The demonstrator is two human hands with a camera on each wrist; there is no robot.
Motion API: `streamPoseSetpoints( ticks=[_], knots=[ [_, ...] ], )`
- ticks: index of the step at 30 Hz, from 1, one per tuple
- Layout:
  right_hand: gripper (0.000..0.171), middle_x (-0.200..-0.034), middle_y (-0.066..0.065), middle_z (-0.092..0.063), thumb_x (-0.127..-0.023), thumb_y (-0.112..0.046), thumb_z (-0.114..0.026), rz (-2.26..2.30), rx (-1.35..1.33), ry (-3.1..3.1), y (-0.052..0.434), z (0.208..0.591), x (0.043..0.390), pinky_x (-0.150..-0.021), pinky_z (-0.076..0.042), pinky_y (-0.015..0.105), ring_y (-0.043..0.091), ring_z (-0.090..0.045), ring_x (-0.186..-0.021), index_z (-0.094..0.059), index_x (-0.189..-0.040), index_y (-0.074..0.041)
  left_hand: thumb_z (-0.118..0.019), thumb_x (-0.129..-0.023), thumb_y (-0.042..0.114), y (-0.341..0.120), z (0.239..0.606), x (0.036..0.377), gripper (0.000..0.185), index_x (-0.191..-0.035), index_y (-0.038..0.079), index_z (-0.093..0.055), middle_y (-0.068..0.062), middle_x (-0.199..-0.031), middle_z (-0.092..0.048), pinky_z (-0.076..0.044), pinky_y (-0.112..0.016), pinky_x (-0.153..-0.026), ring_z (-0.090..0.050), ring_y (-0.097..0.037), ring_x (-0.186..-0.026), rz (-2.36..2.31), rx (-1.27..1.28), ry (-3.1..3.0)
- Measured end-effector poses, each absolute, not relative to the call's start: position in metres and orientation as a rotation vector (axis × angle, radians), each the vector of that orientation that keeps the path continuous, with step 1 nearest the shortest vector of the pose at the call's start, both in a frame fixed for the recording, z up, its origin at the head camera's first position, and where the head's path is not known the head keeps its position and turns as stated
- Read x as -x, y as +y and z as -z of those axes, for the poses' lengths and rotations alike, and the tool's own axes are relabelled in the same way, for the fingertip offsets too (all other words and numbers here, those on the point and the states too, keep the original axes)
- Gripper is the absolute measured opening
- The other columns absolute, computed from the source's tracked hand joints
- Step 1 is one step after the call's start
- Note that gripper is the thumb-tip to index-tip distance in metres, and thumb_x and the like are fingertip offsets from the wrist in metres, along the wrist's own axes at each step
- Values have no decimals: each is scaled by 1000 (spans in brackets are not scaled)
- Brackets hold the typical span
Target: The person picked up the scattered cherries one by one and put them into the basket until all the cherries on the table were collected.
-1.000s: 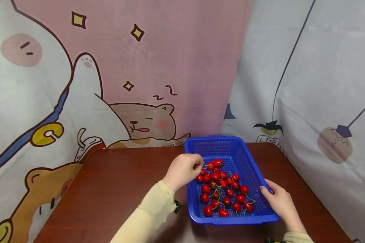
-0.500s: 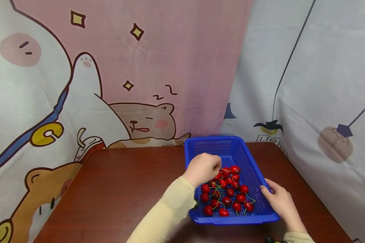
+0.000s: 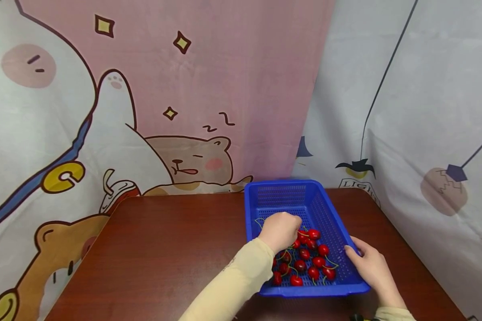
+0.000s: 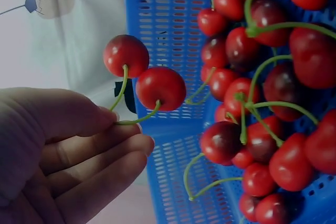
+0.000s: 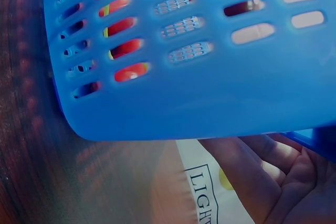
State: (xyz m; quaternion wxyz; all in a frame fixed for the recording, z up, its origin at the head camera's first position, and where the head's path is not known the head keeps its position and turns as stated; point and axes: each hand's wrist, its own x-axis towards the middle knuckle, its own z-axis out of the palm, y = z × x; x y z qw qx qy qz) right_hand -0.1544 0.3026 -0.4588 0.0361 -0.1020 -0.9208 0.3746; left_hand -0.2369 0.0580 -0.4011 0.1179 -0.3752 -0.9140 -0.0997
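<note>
Over the blue plastic basket (image 3: 314, 291), my left hand (image 3: 280, 230) pinches the joined green stems of a pair of red cherries (image 4: 161, 88) between thumb and index finger. The other fingers lie loosely below in the left wrist view. Several more cherries (image 3: 300, 266), bright to dark red with green stems, are spread over the basket's floor, mostly in its near part. My left hand and sleeve hide some of them in the head view. At the basket's right side, my right hand (image 3: 371, 265) grips the rim, thumb on top and fingers outside.
The basket stands on a dark reddish-brown wooden table (image 3: 164, 249), toward its right side. A cartoon-printed cloth (image 3: 209, 80) hangs right behind the table and along its right side. The slotted basket wall (image 5: 210, 103) fills much of the right wrist view.
My left hand has moved right and nearer, from the basket's left rim to over its middle, carrying the cherry pair by the stems. My right hand stays on the rim.
</note>
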Motion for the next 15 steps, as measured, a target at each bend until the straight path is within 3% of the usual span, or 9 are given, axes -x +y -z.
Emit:
streamPoseSetpoints(
  ticks=[4, 15],
  knots=[
    [58, -111, 33, -64, -100, -30, -55, -1151, 314, -2830, 303, 460, 155, -65, -57, 41, 28, -70, -78, -44, -140, 11, -66, -88, 5, 58, 407, 240, 34, -63, 18, -48, 7, -54, -41, -32, -22, -42, -37, -8, -49, 278, 1096, -2697],
    [56, -109, 31, -66, -100, -28, -56, -1171, 324, -2806, 302, 460, 155, -62, -57, 37, 26, -70, -76, -46, -139, 10, -68, -83, 5, 55, 415, 242, 48, -54, 19, -33, 8, -52, -20, -20, -22, -40, -17, -9, -50, 211, 1118, -2870]
  ],
)
